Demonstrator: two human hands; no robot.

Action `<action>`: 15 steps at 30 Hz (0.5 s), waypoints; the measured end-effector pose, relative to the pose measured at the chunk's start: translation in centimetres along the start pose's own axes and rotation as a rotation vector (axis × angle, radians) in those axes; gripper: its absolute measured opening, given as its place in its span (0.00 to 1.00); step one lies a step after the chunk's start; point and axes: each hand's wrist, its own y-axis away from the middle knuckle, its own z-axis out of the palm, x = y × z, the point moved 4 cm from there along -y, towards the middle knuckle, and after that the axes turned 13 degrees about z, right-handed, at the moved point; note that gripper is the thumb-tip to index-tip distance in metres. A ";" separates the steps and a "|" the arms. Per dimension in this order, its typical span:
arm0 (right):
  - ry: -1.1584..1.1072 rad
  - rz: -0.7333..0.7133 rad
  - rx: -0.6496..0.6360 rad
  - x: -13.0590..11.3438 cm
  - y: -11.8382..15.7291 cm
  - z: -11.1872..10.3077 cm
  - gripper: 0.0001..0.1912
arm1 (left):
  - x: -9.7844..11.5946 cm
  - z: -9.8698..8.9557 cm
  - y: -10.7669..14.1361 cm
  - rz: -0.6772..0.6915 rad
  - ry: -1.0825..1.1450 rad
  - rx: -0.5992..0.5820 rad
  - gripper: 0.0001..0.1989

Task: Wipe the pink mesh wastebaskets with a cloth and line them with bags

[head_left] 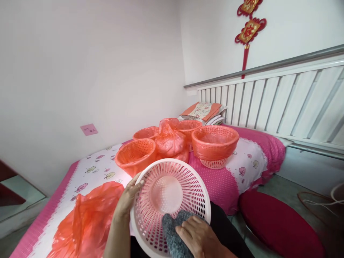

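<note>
A pale pink plastic basket (166, 190) with slotted sides is tilted toward me over my lap, its inside showing. My left hand (130, 193) grips its rim on the left, thumb over the edge. Inside the lower right of the basket, my right hand (195, 234) presses a dark grey cloth (173, 233) against the wall; some of its fingers are hidden by the cloth. Beside my left forearm lies a crumpled orange-red plastic bag (88, 218) on the bed.
On the bed (212, 182) stand several baskets lined with orange bags, including one basket (215, 143) at the right, around a knotted orange bag (170, 141). Folded bedding (201, 111) lies behind. A red round stool (279, 225) is at right.
</note>
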 end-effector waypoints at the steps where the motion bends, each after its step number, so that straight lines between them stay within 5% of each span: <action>1: -0.023 0.040 -0.008 0.2 0.0 0.0 0.12 | -0.1 -0.1 -0.1 0.001 0.002 0.003 0.25; 7: -0.064 0.101 0.043 0.3 0.7 1.1 0.14 | -0.7 -0.8 0.0 -0.024 0.043 -0.032 0.34; 15: -0.037 0.114 -0.082 0.9 -1.5 0.1 0.13 | -0.8 -2.1 -0.6 0.035 0.025 -0.004 0.32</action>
